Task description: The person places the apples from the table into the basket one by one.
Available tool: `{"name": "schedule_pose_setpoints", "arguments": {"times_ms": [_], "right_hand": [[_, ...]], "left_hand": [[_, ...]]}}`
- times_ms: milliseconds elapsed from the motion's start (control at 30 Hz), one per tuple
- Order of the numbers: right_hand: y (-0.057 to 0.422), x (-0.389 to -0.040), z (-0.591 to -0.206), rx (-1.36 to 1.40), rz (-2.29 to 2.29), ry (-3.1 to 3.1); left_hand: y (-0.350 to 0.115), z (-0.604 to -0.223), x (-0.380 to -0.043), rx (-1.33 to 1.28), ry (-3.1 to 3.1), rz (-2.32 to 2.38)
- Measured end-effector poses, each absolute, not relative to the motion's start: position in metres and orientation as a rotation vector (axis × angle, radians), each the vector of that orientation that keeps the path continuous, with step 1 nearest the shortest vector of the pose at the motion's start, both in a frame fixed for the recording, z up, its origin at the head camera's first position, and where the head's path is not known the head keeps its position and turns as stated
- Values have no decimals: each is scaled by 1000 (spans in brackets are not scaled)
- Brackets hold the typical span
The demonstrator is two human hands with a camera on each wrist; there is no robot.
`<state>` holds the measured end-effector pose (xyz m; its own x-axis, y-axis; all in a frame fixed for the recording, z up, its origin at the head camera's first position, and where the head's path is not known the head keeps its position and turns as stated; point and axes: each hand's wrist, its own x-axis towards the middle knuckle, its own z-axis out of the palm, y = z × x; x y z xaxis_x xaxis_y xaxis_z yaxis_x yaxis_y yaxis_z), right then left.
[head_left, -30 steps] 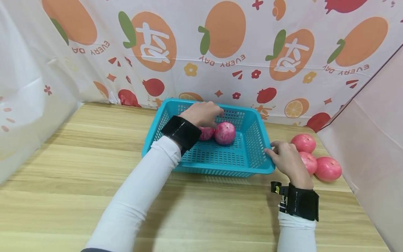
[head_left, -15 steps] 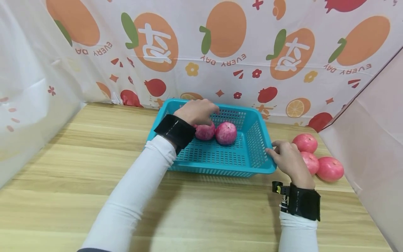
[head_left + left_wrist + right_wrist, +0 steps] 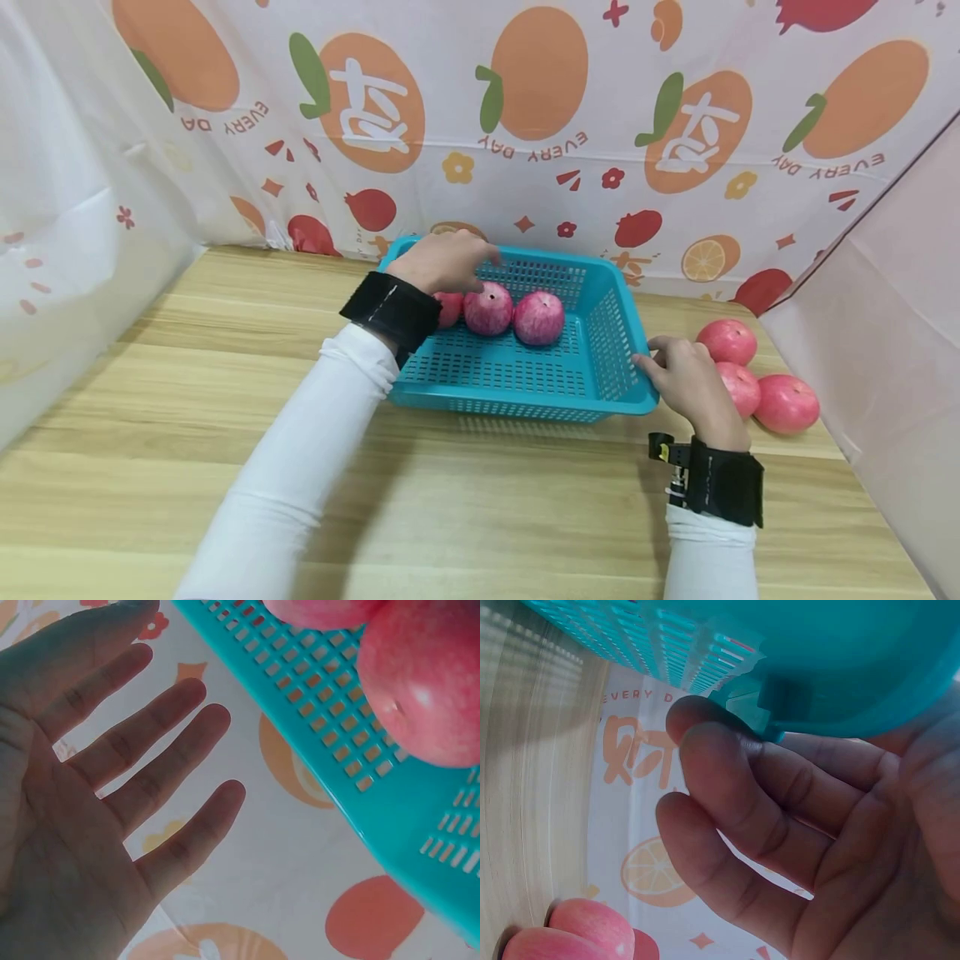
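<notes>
The three apples [image 3: 489, 310] sit in a row mid-frame, in the back half of the teal plastic basket [image 3: 517, 404], the leftmost one partly hidden by the left hand [image 3: 441, 262] in the head view. That hand's grip is wide, spread out and holding nothing; can't tell if the thumb brushes the middle one. The right hand [image 3: 690, 383] has its grip curled round the rim at the basket's lower-right corner, which is what I'd do too: keep that corner pinned so it doesn't skid, and lift the left hand over the back rim before going sideways. Watch the loose apples [image 3: 785, 403] clumped at frame right beside that wrist, the outermost near the right edge of the tabletop [image 3: 480, 517]; a careless swing could set them rolling. The fruit-print sheet [image 3: 525, 192] hangs close behind the basket, so not much slack there. Best room to move is lower left and bottom of frame.
</notes>
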<state>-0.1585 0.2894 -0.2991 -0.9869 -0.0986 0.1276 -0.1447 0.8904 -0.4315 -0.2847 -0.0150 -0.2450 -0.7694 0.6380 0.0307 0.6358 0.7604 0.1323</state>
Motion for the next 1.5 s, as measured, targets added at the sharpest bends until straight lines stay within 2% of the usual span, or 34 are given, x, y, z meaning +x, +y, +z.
{"name": "schedule_pose_setpoints", "arguments": {"times_ms": [800,1500], "right_hand": [[288,-160,-300,203,695,-2956],[289,-158,-301,200,687,-2948]], "left_hand": [[-69,-248,-290,923,2891,266],[-94,-243,-285,878,2913,235]]}}
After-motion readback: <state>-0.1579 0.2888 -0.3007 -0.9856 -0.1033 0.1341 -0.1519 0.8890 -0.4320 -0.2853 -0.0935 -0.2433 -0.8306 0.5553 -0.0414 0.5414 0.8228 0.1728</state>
